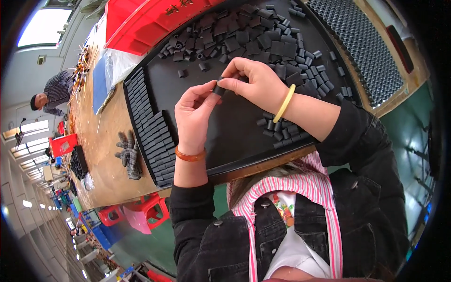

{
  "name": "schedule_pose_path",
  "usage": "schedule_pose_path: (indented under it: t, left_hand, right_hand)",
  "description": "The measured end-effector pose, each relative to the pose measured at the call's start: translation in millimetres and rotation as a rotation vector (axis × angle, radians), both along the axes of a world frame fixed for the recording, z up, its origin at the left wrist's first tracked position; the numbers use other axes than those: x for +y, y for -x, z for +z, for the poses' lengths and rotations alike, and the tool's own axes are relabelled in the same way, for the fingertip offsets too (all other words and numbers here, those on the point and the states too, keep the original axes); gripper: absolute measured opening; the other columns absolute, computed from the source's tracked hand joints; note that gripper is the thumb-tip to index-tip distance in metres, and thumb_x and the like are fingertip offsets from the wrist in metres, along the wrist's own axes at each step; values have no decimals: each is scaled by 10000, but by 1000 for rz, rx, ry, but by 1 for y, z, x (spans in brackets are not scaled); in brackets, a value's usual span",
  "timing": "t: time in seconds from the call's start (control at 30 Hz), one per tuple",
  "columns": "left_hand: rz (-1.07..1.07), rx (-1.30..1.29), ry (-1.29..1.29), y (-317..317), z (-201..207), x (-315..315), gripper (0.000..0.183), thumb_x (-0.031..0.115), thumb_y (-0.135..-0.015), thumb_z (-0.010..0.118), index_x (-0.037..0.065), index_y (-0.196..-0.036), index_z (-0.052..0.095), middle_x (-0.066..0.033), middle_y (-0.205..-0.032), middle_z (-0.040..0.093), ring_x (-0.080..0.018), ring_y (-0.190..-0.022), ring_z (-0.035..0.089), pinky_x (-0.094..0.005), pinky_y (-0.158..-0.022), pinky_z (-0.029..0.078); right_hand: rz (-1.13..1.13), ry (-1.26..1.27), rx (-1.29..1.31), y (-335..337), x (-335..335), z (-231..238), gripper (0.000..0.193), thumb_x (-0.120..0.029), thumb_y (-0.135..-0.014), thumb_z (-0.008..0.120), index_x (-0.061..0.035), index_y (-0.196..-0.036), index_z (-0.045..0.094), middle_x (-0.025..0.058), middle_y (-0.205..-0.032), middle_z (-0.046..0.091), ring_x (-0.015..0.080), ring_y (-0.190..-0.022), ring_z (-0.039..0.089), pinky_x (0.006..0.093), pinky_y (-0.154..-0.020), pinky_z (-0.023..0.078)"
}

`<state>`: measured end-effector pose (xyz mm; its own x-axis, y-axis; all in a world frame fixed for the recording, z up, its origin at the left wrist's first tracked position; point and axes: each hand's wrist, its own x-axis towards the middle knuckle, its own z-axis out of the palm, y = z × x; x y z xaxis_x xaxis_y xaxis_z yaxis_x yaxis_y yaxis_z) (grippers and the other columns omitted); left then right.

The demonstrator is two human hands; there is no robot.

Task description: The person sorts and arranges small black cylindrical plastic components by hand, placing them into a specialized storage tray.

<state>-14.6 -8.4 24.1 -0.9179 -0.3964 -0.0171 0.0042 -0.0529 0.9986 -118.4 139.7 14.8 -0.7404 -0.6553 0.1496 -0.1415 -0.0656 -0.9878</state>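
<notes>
A small black tube-like piece (219,88) is pinched between the fingertips of my left hand (193,110) and my right hand (255,83), which meet above a black tray (232,134). Fingers partly hide the piece, so its ends are hard to make out. Toward the tray's far side lies a loose heap of black pieces (244,37), some flat and square, others short cylinders. Along the left edge, similar black pieces (152,136) are lined up in tight rows. Below my right wrist sits a smaller cluster of short black cylinders (284,134).
A red bin (141,28) stands behind the tray. To the right is a panel of densely packed grey round parts (359,47). A grey glove (128,155) and a blue folder-like sheet (99,82) lie on the wooden table (105,127). Another person (56,94) is at the far left.
</notes>
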Motion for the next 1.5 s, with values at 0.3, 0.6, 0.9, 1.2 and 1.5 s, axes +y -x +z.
schedule_pose_path:
  t: [0.3,0.6,0.9,1.2,1.5]
  left_hand:
    - [-70,-26,-22,-2,0,-5,289,-16,-855,639,-8,-1144,638,-36,-881,648,-107,-789,620,-230,-742,509]
    - [-97,11,13,-2,-1,0,287,-48,-876,594,-27,-1160,631,-65,-939,640,-150,-826,626,-266,-764,529]
    - [-42,52,94,-3,3,-1,213,-104,-832,611,-41,-1020,689,-60,-887,641,-135,-760,629,-218,-725,515]
    - [30,120,800,-2,24,28,382,13,-754,713,32,-1126,626,-87,-931,618,-193,-890,612,-290,-783,501]
    - [184,3,1416,-17,33,-24,203,70,-832,667,73,-1034,693,-110,-960,665,-268,-883,627,-335,-793,495]
  right_hand:
    - [82,-53,-130,5,1,5,198,-181,-851,692,12,-850,645,55,-746,645,106,-690,576,258,-649,478]
    - [149,-62,-264,7,1,7,200,-185,-859,692,11,-845,653,41,-770,650,92,-706,569,246,-663,472]
    - [93,-3,-102,4,1,4,174,-178,-867,686,-22,-827,620,-29,-694,566,40,-632,490,206,-567,406]
    - [-43,28,-140,3,-1,-4,174,-153,-833,702,11,-821,644,49,-712,641,98,-667,565,259,-619,461]
    - [185,-10,-616,3,5,2,176,-187,-855,650,-20,-892,604,25,-775,566,75,-628,497,216,-503,376]
